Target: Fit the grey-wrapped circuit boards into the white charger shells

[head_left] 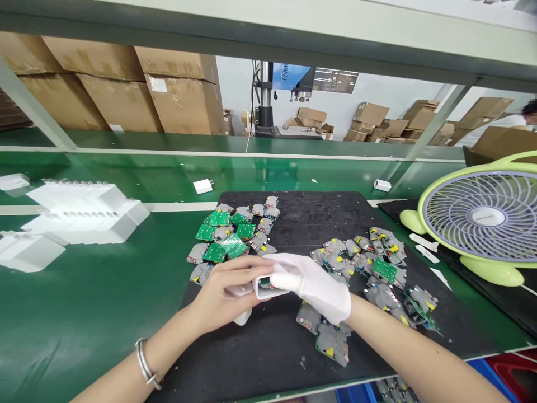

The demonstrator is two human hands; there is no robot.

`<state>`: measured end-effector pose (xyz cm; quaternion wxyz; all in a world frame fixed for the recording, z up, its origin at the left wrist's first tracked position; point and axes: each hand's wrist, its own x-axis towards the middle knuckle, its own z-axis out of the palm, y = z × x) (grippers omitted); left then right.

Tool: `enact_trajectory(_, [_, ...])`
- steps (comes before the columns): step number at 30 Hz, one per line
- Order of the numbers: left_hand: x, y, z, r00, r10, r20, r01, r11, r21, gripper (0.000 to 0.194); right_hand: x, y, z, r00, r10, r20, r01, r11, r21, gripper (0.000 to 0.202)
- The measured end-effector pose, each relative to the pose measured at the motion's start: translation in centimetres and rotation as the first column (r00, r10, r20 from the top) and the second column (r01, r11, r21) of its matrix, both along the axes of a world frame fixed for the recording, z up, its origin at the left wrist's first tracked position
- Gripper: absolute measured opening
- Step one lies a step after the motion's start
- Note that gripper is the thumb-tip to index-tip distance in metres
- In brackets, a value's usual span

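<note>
My left hand point(224, 288), bare with a bracelet at the wrist, is wrapped round a white charger housing point(257, 288) whose open end faces me. Inside that opening a bit of a circuit board shows. My right hand point(312, 282), in a white glove, closes on the same housing from the right, its thumb at the opening and its other fingers mostly hidden behind. Under my left palm another white piece point(243, 318) sticks out, partly covered. Loose circuit boards point(224, 235) with green and grey sides lie beyond my left hand; more boards point(331, 341) lie by my right wrist.
A black mat point(310, 218) covers the middle of the green bench point(96, 296). White chargers point(92, 215) are stacked at the left, with single ones point(203, 186) further back. A green fan point(486, 215) stands at the right. Further circuit boards point(384, 271) lie before it.
</note>
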<state>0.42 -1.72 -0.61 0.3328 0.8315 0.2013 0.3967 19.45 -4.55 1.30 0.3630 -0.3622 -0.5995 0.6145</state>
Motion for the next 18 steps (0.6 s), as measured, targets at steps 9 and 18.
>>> enact_trajectory(9, [0.5, -1.3, 0.3, 0.980, 0.191, -0.051, -0.197, 0.962, -0.191, 0.069, -0.3, -0.9, 0.3, 0.978, -0.173, -0.113, 0.175, 0.984, 0.009, 0.061])
enact_trajectory(18, [0.6, -2.3, 0.3, 0.995, 0.061, 0.074, 0.002, 0.758, -0.652, 0.078, -0.8, -1.4, 0.0, 0.963, -0.260, -0.068, 0.267, 0.955, 0.132, 0.045])
